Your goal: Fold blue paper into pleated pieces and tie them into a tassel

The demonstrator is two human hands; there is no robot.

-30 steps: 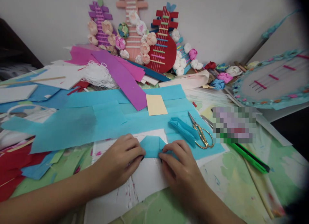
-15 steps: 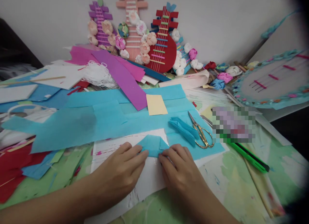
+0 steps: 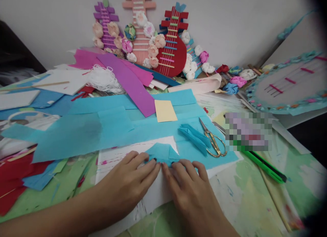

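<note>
A small folded piece of blue crepe paper [image 3: 161, 151] lies on a white sheet [image 3: 155, 192] in front of me. My left hand [image 3: 134, 177] presses its near left edge with the fingertips, fingers extended side by side. At the near right edge, the fingertips of my right hand [image 3: 187, 182] touch the paper, index finger stretched beside the left fingertips. The near edge is partly hidden under both hands. Right of it, a folded blue strip [image 3: 195, 138] rests beside gold-handled scissors [image 3: 214, 145].
Larger blue paper [image 3: 114, 128] spreads behind the hands, bearing a yellow square [image 3: 165, 110] and a purple strip [image 3: 130, 87]. A green cutter [image 3: 265, 165] lies right. Lute-shaped crafts [image 3: 173, 49] lean against the wall; red scraps [image 3: 15, 175] lie left.
My right hand's index fingertip has moved left, close to my left fingertips. The right hand now lies flatter along the paper's near edge, and my left fingertips have shifted slightly right.
</note>
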